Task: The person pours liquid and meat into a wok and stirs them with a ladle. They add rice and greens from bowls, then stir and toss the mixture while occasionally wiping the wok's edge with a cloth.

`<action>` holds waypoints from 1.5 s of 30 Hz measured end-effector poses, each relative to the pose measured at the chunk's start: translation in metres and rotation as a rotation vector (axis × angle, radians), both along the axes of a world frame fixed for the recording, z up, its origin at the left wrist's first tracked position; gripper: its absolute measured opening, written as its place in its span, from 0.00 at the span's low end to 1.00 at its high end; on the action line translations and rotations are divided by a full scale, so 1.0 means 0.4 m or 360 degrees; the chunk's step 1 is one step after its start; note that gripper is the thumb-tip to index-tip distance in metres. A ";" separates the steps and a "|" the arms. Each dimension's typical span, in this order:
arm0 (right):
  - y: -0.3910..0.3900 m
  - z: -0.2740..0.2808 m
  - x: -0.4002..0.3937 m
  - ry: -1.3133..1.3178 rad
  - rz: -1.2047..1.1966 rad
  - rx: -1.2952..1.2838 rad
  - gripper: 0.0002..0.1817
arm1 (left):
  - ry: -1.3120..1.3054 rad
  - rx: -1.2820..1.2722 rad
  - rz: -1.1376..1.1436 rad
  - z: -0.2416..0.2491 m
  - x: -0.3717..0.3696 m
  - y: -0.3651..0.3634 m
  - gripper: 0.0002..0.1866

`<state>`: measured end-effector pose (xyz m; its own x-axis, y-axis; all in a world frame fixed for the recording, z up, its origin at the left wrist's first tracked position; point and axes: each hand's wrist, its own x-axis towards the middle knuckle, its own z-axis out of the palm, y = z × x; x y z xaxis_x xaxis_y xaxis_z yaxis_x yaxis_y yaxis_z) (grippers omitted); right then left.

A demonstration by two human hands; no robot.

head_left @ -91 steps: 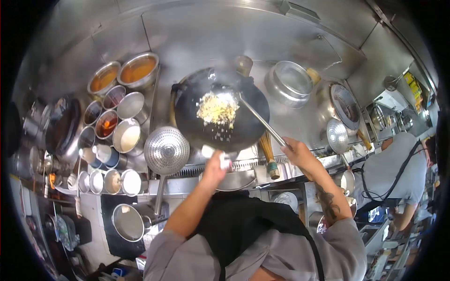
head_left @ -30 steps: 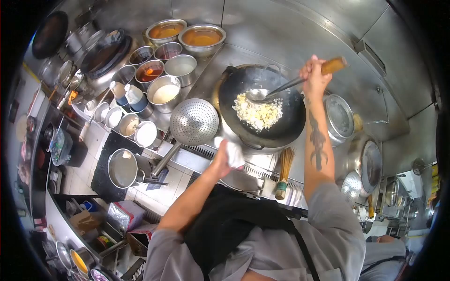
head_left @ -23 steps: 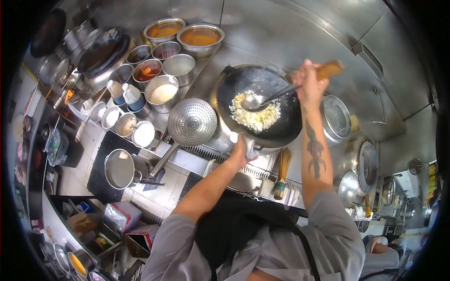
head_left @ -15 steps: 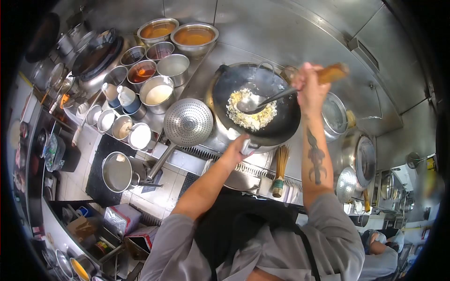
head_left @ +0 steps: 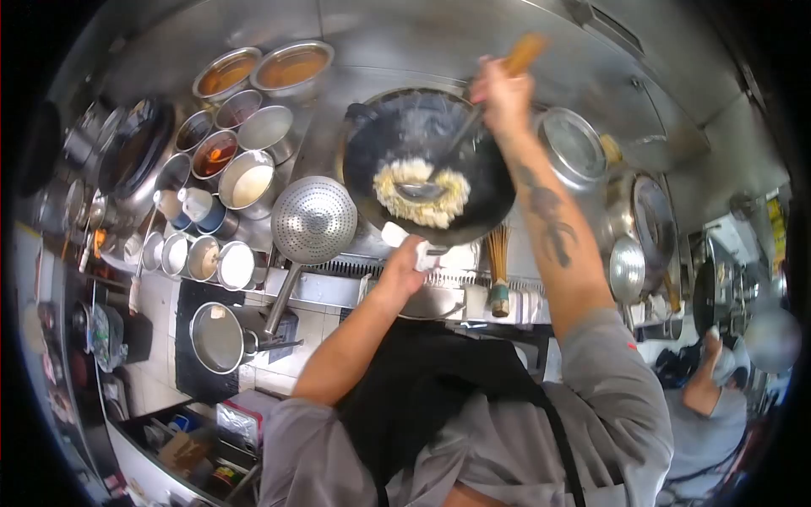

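Observation:
A dark wok sits on the range, with pale yellow and white chopped food in its lower half. My right hand grips the long handle of a metal ladle, just below its wooden end. The ladle's bowl rests in the middle of the food. At the wok's near rim, my left hand is closed on a white folded cloth at the wok's handle. The ladle's shaft is slightly blurred.
Left of the wok lies a perforated strainer, beside metal containers of sauces and seasonings. A bamboo brush is near the front edge. A lidded pot stands right. Another person is at lower right.
The view has shifted. The ladle's bowl now sits lower in the food, pressing into its middle, and the food has gathered into a ring around it. My right arm reaches further forward.

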<state>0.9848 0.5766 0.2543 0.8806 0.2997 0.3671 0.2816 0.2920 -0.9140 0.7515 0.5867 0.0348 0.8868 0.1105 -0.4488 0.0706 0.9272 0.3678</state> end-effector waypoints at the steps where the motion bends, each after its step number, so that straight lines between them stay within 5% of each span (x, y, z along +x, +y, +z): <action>1: 0.016 -0.059 0.013 -0.0024 0.0033 0.0014 0.08 | 0.0136 0.0025 -0.0003 -0.050 -0.028 -0.018 0.09; 3: 0.007 0.024 -0.018 -0.0128 0.0104 0.0117 0.08 | 0.0354 0.0080 0.0044 -0.173 -0.091 -0.082 0.11; 6: -0.021 0.208 -0.061 -0.0257 0.0137 0.0228 0.09 | 0.0341 0.0146 0.0058 -0.054 -0.159 -0.111 0.09; 7: -0.037 0.228 -0.080 -0.0274 0.0139 0.0229 0.09 | 0.0356 -0.0007 0.0206 -0.108 -0.125 -0.091 0.10; 9: -0.036 0.237 -0.089 -0.0122 0.0138 0.0215 0.11 | 0.0162 0.0117 -0.0040 0.024 -0.056 0.006 0.12; 12: -0.046 0.281 -0.115 -0.0051 0.0150 0.0217 0.10 | 0.0351 0.0025 0.0066 0.150 -0.052 -0.048 0.09; 15: -0.053 0.179 -0.083 -0.0016 0.0145 0.0112 0.09 | 0.0538 -0.0132 0.0181 0.173 -0.044 -0.046 0.08; 19: 0.007 -0.056 -0.030 0.0075 -0.0055 0.0110 0.07 | 0.0048 0.0068 0.0168 -0.082 -0.042 -0.030 0.09; 21: -0.028 0.058 -0.059 -0.0161 0.0103 0.0263 0.07 | 0.0388 0.0080 0.0134 -0.044 -0.118 -0.093 0.12; 23: -0.080 0.195 -0.063 -0.0318 0.0011 0.0348 0.06 | 0.0304 0.0005 0.0107 -0.051 -0.148 -0.108 0.13; 27: -0.159 0.340 -0.125 -0.0388 0.0084 0.0568 0.09 | 0.0472 0.0202 0.0091 -0.031 0.010 0.036 0.05; 30: -0.117 0.201 -0.060 -0.0383 0.0143 0.0478 0.12 | 0.0503 0.0196 0.0128 -0.060 0.090 0.090 0.07; 33: 0.029 -0.078 0.041 -0.0105 0.0236 0.0047 0.12 | 0.0379 0.0177 0.0150 -0.145 0.121 0.080 0.09; 36: 0.042 -0.053 0.049 -0.0083 0.0011 0.0347 0.11 | 0.0476 0.0239 0.0107 -0.137 0.143 0.098 0.12; 39: 0.013 -0.016 -0.001 -0.0186 0.0367 0.0553 0.11 | 0.0547 0.0214 0.0130 -0.123 0.127 0.085 0.14; 43: 0.102 -0.058 0.066 0.0008 0.0314 -0.0002 0.07 | 0.0452 0.0196 0.0183 -0.144 0.135 0.082 0.13; 45: 0.092 -0.007 0.055 -0.0112 0.0223 0.0134 0.08 | 0.0477 0.0204 0.0185 -0.132 0.133 0.082 0.12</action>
